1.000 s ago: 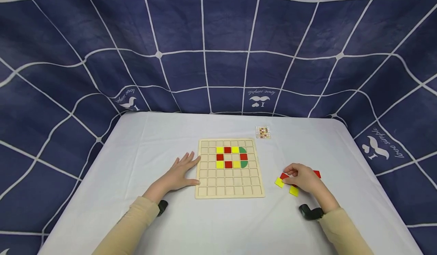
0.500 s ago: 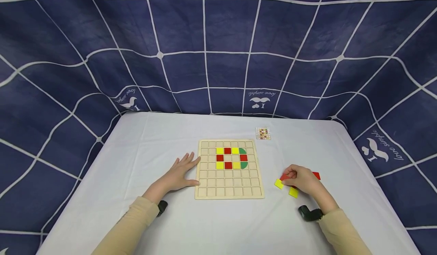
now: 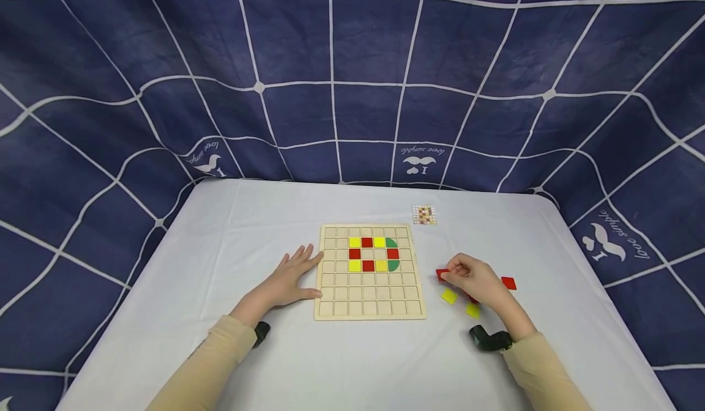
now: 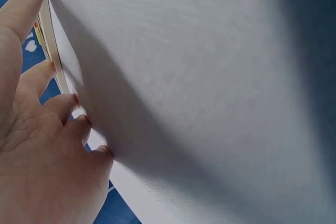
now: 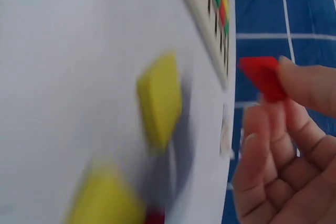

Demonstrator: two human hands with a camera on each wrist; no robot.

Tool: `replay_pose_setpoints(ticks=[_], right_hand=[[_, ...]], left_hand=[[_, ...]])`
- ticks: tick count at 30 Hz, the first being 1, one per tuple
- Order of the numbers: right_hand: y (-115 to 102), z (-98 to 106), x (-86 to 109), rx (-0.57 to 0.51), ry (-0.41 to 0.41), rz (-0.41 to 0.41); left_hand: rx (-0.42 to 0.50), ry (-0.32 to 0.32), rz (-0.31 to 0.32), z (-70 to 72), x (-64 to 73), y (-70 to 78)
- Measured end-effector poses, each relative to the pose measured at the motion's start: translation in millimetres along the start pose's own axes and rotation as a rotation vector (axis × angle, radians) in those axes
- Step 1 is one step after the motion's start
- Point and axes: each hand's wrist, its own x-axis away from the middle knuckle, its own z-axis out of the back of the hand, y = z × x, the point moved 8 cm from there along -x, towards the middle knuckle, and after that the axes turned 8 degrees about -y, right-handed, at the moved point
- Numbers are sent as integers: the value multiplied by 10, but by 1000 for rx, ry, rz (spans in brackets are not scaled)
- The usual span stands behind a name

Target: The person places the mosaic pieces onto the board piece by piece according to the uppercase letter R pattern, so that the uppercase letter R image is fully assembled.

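Red, flat, straight-edged tile (image 5: pixel 261 74) pinched in the right hand (image 3: pixel 478 281), the splayed left hand (image 3: pixel 285 284) against a gridded board (image 3: pixel 355 292).

Upside-down "love simple" (image 3: pixel 422 150), moustache (image 3: pixel 418 160), on blue curtain (image 3: pixel 363 44)

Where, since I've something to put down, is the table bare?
Bare table lies between the board, left sleeve and right sleeve; left of the left hand, toward the blue backdrop; and right of the loose red tile. It is crowded around the right hand, which pinches a second red tile near yellow tiles.
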Motion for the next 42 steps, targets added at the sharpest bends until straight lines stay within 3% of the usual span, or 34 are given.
replay_pose_setpoints(ticks=[8,12,25,37,42], right_hand=[[-402,-430,-202,-207,-25,70],[-640,-649,-277,-221,-32,109],[-1076,-1066,-466,-142,-62,202],[-1230,-1205,-553,-13,-124,230],[-1271,-1216,-543,42,-110,228]], left_hand=[[8,-2,7,-7,5,-5],[10,-1,6,-9,10,-2],[2,-3,15,-1,10,1],[1,-4,-3,12,4,17],[-3,-5,-8,16,5,25]])
